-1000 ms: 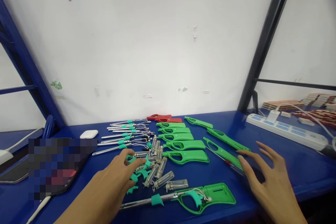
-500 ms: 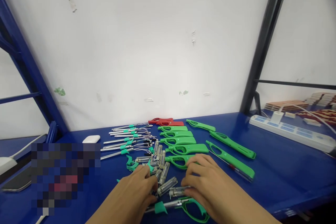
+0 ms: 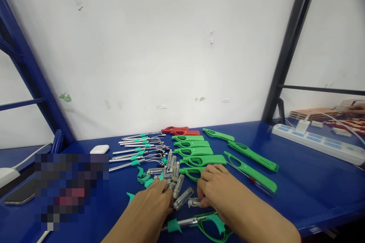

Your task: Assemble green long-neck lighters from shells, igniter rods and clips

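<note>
My left hand (image 3: 152,203) is low over the table beside a pile of clear plastic lighter fuel tanks (image 3: 178,186). Its fingers curl under, and what they pinch, if anything, is hidden. With fingers bent, my right hand (image 3: 218,186) grips the end of one clear fuel tank (image 3: 194,202) just above the tabletop. In front of both hands lies a green lighter half-shell (image 3: 209,235) fitted with a metal tube (image 3: 186,221) and a teal piece (image 3: 174,226). Teal triggers (image 3: 142,174) are scattered beyond my left hand.
Green lighter shells (image 3: 203,160) are lined up behind my right hand, red ones (image 3: 182,132) beyond. Metal tubes with wires (image 3: 128,157) lie at left, near a white case (image 3: 99,149). A power strip (image 3: 319,142) stands right; another person's hand (image 3: 356,110) shows at the far right.
My right hand has moved slightly away from me, carrying the clear fuel tank off toward the right. My left hand has shifted a little right. Another person's hand has appeared at the far right.
</note>
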A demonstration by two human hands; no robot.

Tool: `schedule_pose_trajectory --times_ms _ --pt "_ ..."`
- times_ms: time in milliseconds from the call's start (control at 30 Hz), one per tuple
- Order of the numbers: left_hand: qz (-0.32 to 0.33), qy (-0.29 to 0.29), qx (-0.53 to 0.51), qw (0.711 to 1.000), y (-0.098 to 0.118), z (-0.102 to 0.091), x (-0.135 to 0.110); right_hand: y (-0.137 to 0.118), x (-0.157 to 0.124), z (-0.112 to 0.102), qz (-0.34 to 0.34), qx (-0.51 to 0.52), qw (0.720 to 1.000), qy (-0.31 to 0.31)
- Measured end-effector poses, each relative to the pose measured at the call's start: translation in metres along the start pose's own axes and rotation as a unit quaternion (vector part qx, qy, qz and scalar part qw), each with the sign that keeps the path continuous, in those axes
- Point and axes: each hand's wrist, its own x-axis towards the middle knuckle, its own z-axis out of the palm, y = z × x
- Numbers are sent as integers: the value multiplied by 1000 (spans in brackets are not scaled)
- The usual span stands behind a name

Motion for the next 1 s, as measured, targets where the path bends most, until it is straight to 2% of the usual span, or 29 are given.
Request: schedule_pose_trajectory --times_ms 100,200,367,467,567,667,733,1000 --pt "2 -17 8 1000 4 -5 -4 8 -13 -10 1 35 999 24" --pt "-4 -35 9 999 10 -18 -9 17 -22 -19 19 94 994 46" --pt "-20 -22 -10 1000 12 -41 -14 26 -26 -31 39 142 987 60" --pt "-2 35 -29 999 7 -47 -17 24 -24 -35 30 148 984 97" --pt "28 135 -49 989 0 -45 -21 14 -19 -40 35 156 982 100" --pt "62 254 -88 961 -5 -41 -24 2 -13 -46 32 196 977 76" --pt "90 306 -126 939 -6 -41 -26 -5 -10 -49 30 229 970 72" --pt "140 345 -233 899 -4 -41 -27 -22 -8 -52 50 309 949 35"
